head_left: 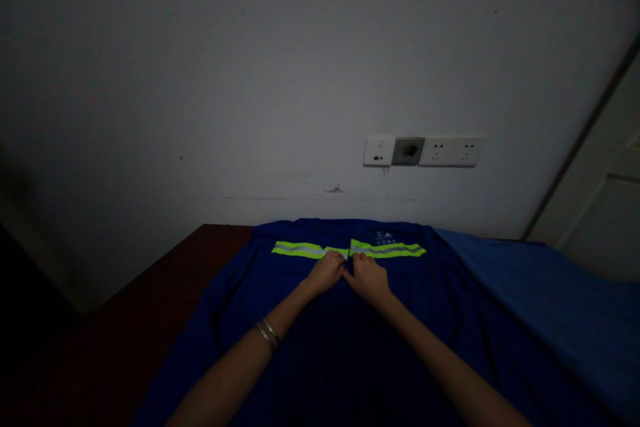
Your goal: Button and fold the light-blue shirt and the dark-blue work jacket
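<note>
A dark blue work jacket [280,300] with a yellow-green and silver reflective stripe [300,250] across the chest lies spread out in front of me. Close together at the middle of its front, both hands pinch the cloth where the two halves meet. My left hand [327,271] is closed on the left front edge, just under the stripe. Beside it, my right hand [369,276] is closed on the right front edge. Fingertips of both hands nearly touch, and what lies between them is hidden. White printing [386,238] shows on the right chest.
The jacket rests on a dark red-brown surface [165,293] against a pale wall [200,80]. A lighter blue cloth [525,287] lies at the right. Sockets and switches [450,151] are set in the wall above. At the far right stands a pale door or panel [600,173].
</note>
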A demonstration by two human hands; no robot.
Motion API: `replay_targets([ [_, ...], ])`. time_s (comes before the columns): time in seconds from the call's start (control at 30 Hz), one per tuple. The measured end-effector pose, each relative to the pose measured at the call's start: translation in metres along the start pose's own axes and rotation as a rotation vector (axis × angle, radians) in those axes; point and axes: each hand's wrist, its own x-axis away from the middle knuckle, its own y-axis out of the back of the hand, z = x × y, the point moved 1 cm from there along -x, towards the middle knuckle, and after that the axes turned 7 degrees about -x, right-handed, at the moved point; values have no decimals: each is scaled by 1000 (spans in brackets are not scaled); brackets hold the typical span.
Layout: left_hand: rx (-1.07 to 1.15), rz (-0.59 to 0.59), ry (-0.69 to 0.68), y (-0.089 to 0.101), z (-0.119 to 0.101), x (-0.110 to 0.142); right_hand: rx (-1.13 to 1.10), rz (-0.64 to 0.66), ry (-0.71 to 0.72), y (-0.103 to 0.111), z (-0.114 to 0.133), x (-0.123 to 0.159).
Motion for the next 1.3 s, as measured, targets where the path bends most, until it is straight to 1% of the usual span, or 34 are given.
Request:
replay_targets([
  [0.17,12,-1,12,-1,1,-1,14,-27,-13,0,-1,-1],
  [0.3,9,-4,8,-2,2,-2,9,-14,-11,2,-3,-1],
  [0.5,38,-45,18,-5,5,-3,-10,11,-11,10,-8,-2],
  [0.67,62,-62,43,-3,5,-2,-45,-18,1,14,-12,-3],
  [0.83,60,-137,104,2,3,-1,-179,-29,-35,12,-21,-10],
  [0.97,165,-228,184,3,3,-2,-345,-2,-29,10,-31,-18],
  [1.03,226,-254,222,4,1,-3,-414,28,-10,10,-35,-21],
  [1.1,270,-275,234,7,-2,-3,-469,30,-1,9,-38,-23],
  [1.17,292,-277,219,10,-4,-3,-516,8,17,9,-40,-24],
  [1.3,280,-223,215,10,-5,-2,-555,-27,35,9,-43,-25],
])
